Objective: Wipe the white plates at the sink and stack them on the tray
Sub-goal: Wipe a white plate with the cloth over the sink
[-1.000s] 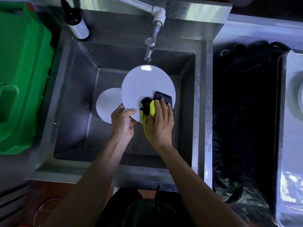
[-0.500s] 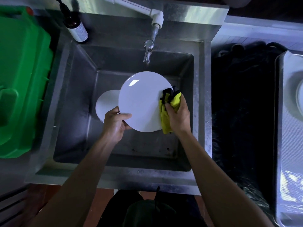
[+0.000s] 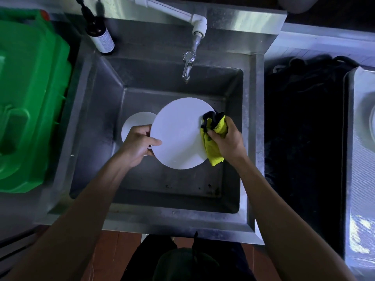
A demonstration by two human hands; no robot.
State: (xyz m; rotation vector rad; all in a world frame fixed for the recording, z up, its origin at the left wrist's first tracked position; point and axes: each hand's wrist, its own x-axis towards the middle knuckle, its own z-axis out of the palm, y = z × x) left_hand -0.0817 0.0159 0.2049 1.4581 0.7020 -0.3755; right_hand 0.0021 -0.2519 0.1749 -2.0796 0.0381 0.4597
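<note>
Over the steel sink (image 3: 251, 138) a white plate (image 3: 178, 134) is held above the basin, its flat face turned up toward the camera. The left hand (image 3: 138, 145) grips the plate's left rim, thumb lying across the upper face and the other fingers curled out of sight beneath it. The right hand (image 3: 229, 140) has its fingers clamped around a bunched yellow cloth (image 3: 215, 147) with a black edge, and the cloth touches the plate's right rim, part of it hanging down past the near right edge. A second white plate (image 3: 136, 122) lies lower in the basin, to the left, partly hidden behind the held plate and the left hand. The tap (image 3: 187, 65) hangs over the far side of the basin from a white pipe, with no water visible at its spout. A dark bottle (image 3: 99, 33) with a white label stands at the sink's far left corner. A green plastic container (image 3: 30, 102) sits to the left of the sink. To the right lies a dark area whose contents cannot be made out, and at the far right edge a metal tray (image 3: 361, 159) shows, with something pale and round on it cut off by the frame.
</note>
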